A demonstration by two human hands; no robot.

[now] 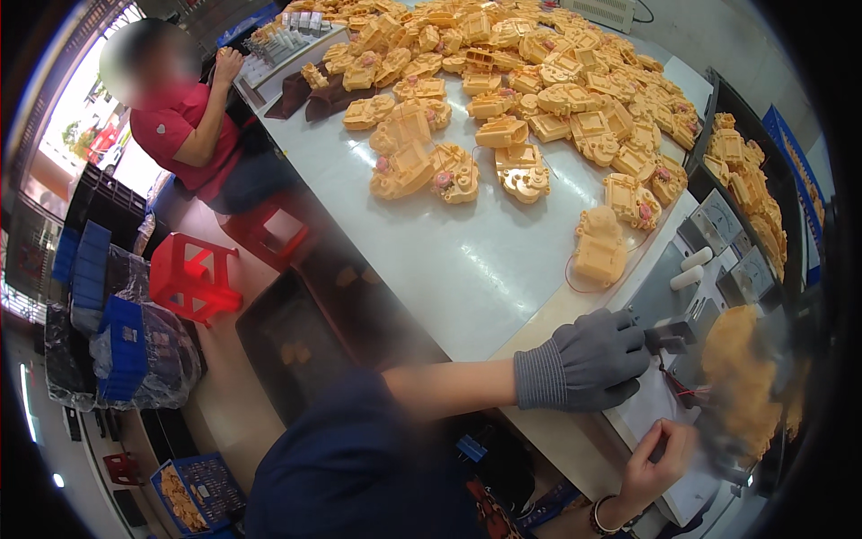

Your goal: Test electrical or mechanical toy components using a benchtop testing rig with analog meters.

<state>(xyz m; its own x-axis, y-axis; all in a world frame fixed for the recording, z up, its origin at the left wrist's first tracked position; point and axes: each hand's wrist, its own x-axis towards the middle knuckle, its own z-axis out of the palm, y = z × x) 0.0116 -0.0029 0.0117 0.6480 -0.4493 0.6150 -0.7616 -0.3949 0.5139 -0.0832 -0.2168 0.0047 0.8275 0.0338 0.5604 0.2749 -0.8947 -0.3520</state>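
My left hand [600, 361], in a grey knitted glove, reaches across the table edge to a dark metal clamp [669, 336] on a test fixture. Its fingers are curled and their tips press together beside the clamp; what they hold, if anything, is hidden. Below it, my bare right hand [663, 456], with a bracelet at the wrist, has thumb and fingers pinched over a white surface. Thin red and dark wires [684, 388] run between the hands and the fixture. The nearest loose yellow plastic housing [600, 247] lies beyond my left hand, a thin red wire around it.
A large heap of yellow housings [539, 67] covers the table's far side. Panel meters [718, 218] and white knobs [691, 269] stand at the right, before a black crate [709, 117]. Another person [193, 135] sits far left near a red stool [190, 274].
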